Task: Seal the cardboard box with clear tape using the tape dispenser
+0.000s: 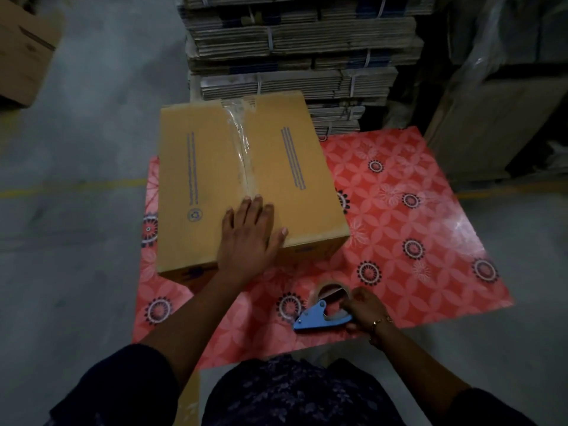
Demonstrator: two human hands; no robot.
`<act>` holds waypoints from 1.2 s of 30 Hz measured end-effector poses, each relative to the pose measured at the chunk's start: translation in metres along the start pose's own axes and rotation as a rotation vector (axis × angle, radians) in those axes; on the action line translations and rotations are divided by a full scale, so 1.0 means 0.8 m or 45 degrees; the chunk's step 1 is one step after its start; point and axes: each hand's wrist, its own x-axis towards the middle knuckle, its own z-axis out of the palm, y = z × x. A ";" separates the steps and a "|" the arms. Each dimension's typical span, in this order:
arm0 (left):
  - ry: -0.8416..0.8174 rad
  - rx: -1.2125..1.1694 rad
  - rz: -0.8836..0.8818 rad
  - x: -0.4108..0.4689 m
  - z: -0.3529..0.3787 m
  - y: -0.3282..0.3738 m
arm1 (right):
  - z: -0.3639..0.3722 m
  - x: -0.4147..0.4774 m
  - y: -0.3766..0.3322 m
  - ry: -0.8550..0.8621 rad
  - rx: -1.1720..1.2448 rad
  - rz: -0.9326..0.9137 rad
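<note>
A closed brown cardboard box (212, 167) sits on a red patterned mat (408, 229). A strip of clear tape (241, 139) runs along the box's centre seam from the far edge toward me. My left hand (250, 238) lies flat, fingers spread, on the near end of the box top, over the seam. My right hand (365, 309) grips a blue tape dispenser (316, 318) holding a roll of clear tape, low over the mat in front of the box, apart from it.
Bundled stacks of flattened cartons (301, 47) stand right behind the box. Another carton (21, 47) is at the far left on the grey floor, and wrapped goods (504, 96) rise at the right. A flat cardboard sheet (190, 404) lies by my knees.
</note>
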 end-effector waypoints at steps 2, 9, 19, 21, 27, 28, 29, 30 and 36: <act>-0.022 -0.156 -0.030 0.002 -0.003 -0.005 | -0.011 -0.004 -0.015 -0.015 0.010 -0.140; -0.120 -1.686 -0.541 -0.014 -0.056 0.048 | -0.102 -0.085 -0.191 -0.495 0.142 -0.761; -0.532 -2.801 -0.517 0.003 -0.154 0.151 | -0.163 -0.119 -0.325 -0.457 -0.029 -1.371; -0.423 -2.819 -0.545 0.011 -0.161 0.151 | -0.180 -0.125 -0.307 -0.316 0.059 -1.410; -0.050 -2.783 -0.586 0.020 -0.163 0.155 | -0.192 -0.149 -0.226 -0.536 0.244 -1.170; -0.029 -2.787 -0.580 0.021 -0.165 0.157 | -0.188 -0.152 -0.218 -0.607 0.259 -1.098; -0.007 -2.775 -0.582 0.022 -0.167 0.160 | -0.183 -0.153 -0.211 -0.662 0.273 -1.037; 0.011 -2.759 -0.583 0.024 -0.168 0.162 | -0.177 -0.155 -0.207 -0.703 0.295 -0.991; 0.086 -2.748 -0.588 0.045 -0.176 0.173 | -0.150 -0.161 -0.209 -0.738 0.480 -0.813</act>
